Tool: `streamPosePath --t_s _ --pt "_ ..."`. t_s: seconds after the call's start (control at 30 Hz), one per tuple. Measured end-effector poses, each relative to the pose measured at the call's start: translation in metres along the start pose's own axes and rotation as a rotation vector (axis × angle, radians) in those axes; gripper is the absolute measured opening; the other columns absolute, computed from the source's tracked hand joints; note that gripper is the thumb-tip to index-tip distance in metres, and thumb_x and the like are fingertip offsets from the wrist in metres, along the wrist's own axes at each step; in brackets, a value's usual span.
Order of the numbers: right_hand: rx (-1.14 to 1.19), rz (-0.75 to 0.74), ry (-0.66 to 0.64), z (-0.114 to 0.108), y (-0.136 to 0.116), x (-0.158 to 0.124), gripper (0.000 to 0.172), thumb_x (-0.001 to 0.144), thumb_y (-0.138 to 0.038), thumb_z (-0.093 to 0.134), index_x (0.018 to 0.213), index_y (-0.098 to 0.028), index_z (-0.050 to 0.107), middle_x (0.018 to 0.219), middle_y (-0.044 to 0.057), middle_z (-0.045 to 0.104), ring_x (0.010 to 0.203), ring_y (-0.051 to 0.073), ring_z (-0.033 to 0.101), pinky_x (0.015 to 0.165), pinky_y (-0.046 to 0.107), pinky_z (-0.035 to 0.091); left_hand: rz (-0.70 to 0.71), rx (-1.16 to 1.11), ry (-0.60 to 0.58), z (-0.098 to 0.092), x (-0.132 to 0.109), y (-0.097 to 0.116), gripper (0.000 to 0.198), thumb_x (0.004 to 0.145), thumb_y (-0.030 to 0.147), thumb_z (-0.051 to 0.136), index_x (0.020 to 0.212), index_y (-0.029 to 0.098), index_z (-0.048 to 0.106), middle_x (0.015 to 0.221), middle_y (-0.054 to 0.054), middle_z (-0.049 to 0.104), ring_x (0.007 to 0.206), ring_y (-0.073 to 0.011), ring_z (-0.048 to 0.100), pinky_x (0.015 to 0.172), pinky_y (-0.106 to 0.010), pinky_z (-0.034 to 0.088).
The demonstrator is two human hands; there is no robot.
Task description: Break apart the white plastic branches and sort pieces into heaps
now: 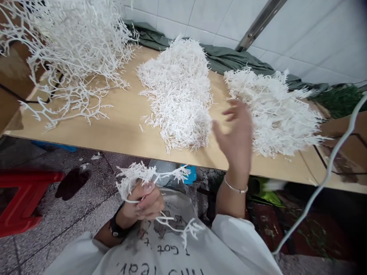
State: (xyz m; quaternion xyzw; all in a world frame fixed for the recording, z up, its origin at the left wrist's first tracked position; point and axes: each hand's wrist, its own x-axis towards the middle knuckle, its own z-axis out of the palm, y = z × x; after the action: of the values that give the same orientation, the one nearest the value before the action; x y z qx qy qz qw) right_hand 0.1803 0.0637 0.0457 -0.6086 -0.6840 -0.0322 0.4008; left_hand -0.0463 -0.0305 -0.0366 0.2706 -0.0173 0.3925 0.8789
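My left hand is closed around a white branching sprig in front of my shirt; tufted tips stick out above the fist and one stem hangs out below it. Slightly blurred, my right hand is raised over the table edge with its fingers apart and nothing in them. It is between a middle heap of small white sprigs and a right heap of white sprigs, nearest the right one.
Bare white branches pile up at the table's left. Dark green cloth lies along the tiled wall. A white cable crosses the right side. A red stool stands on the floor at left.
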Motion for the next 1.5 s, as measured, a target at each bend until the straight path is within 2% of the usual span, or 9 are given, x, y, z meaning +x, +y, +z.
streamPosePath --t_s 0.3,0.53,0.77,0.83,0.93,1.0,1.13,1.33,1.5 --pt "0.677 -0.173 -0.067 0.045 -0.052 -0.079 0.058 0.083 -0.075 0.034 0.082 -0.019 0.051 0.067 0.000 0.051 0.058 0.013 0.048 0.054 0.029 0.039 0.048 -0.329 -0.209 0.014 0.022 0.009 0.056 0.093 0.027 0.042 0.040 0.019 0.027 0.022 0.006 0.020 0.024 -0.0045 0.007 0.021 -0.012 0.012" --pt "0.608 -0.024 0.074 0.062 -0.064 -0.102 0.036 0.098 -0.026 0.033 0.065 -0.020 0.047 0.059 0.001 0.049 0.052 0.012 0.044 0.052 0.029 0.031 0.017 -0.165 -0.033 0.014 0.015 -0.005 0.057 0.094 0.031 0.043 0.042 0.018 0.022 0.024 0.007 0.015 0.026 -0.0045 0.006 0.025 -0.014 0.011" --pt "0.548 0.321 0.801 0.006 -0.001 -0.044 0.046 0.096 -0.053 0.030 0.062 -0.024 0.041 0.051 -0.003 0.023 0.042 0.012 0.015 0.042 0.029 0.011 0.070 -0.068 0.048 0.003 -0.009 -0.011 0.065 0.092 0.040 0.047 0.036 0.018 0.023 0.021 0.006 0.017 0.021 -0.0027 0.009 0.025 -0.015 0.014" --pt "0.411 0.272 0.720 0.005 0.023 -0.029 0.036 0.095 -0.052 0.035 0.077 -0.025 0.051 0.059 0.000 0.035 0.047 0.014 0.028 0.043 0.030 0.022 0.082 -0.086 0.130 0.001 -0.010 -0.009 0.063 0.091 0.037 0.048 0.038 0.018 0.020 0.021 0.007 0.011 0.023 -0.0030 0.004 0.025 -0.015 0.010" --pt "0.185 0.109 0.196 0.025 0.036 -0.018 0.031 0.089 -0.047 0.048 0.107 -0.022 0.054 0.099 0.011 0.057 0.086 0.023 0.055 0.070 0.038 0.047 0.046 -0.117 0.111 0.002 -0.004 -0.006 0.061 0.091 0.035 0.048 0.039 0.018 0.020 0.023 0.007 0.012 0.025 -0.0037 0.004 0.025 -0.013 0.009" --pt "0.128 0.024 0.035 0.039 0.028 -0.017 0.038 0.087 -0.045 0.052 0.115 -0.019 0.052 0.121 0.016 0.054 0.114 0.029 0.050 0.092 0.050 0.044 0.042 -0.140 0.089 0.003 0.002 -0.005 0.060 0.092 0.034 0.046 0.040 0.018 0.020 0.023 0.007 0.013 0.026 -0.0043 0.004 0.025 -0.013 0.009" --pt "0.464 -0.066 0.216 0.043 -0.007 -0.033 0.034 0.096 -0.046 0.034 0.099 -0.021 0.057 0.105 0.012 0.060 0.105 0.022 0.056 0.091 0.044 0.045 0.049 -0.134 0.131 0.005 0.011 -0.002 0.060 0.090 0.035 0.049 0.040 0.018 0.019 0.024 0.007 0.011 0.028 -0.0048 0.002 0.026 -0.013 0.005" --pt "0.621 -0.272 -0.119 0.042 -0.040 -0.066 0.037 0.095 -0.041 0.042 0.065 -0.021 0.050 0.056 0.000 0.049 0.053 0.012 0.047 0.052 0.029 0.038 -0.019 -0.071 0.141 0.005 0.019 -0.001 0.059 0.089 0.038 0.049 0.042 0.019 0.018 0.026 0.008 0.009 0.029 -0.0054 0.002 0.027 -0.014 0.009" --pt "0.648 0.029 0.343 0.024 -0.020 -0.043 0.049 0.097 -0.046 0.034 0.053 -0.025 0.039 0.046 -0.006 0.031 0.040 0.008 0.030 0.039 0.023 0.033 -0.254 0.243 0.145 0.012 0.013 -0.008 0.062 0.084 0.057 0.053 0.041 0.019 0.028 0.030 0.007 0.021 0.026 -0.0041 0.017 0.029 -0.019 0.018"
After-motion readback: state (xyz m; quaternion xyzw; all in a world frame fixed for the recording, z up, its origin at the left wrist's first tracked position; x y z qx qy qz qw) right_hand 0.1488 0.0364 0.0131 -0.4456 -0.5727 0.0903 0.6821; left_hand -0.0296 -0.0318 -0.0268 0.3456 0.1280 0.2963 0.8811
